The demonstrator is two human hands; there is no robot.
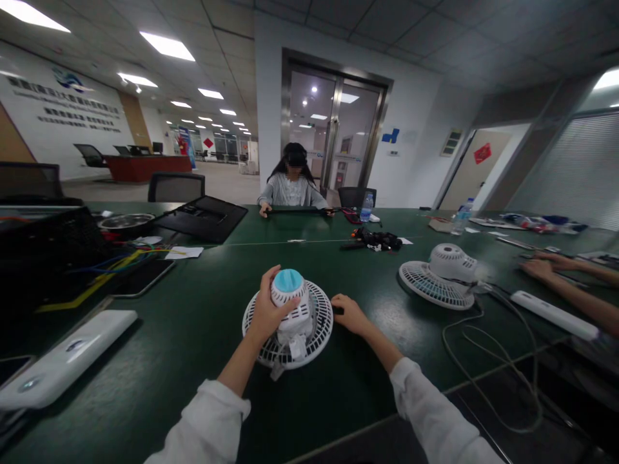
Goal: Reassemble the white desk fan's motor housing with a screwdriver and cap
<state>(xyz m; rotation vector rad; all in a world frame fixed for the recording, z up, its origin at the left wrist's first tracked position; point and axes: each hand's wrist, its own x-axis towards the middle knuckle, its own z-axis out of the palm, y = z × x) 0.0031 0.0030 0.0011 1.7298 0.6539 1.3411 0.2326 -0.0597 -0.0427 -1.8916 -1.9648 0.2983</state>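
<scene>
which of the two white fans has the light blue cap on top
The near fan, with the wearer's left hand on it; the far fan, further right, has a white top.

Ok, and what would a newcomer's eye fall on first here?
Probably the white fan lying face-down on the green table, its bright blue cap upward, the left hand gripping its housing and the right hand beside its grille. Next, perhaps, the second fan to the right, and the person across the table.

On the white wall [36,149], dark Chinese lettering [80,111] below a blue swirl logo [68,79]; on a pale door [463,182], a red diamond sign [482,153]. We cannot read either clearly.
</scene>
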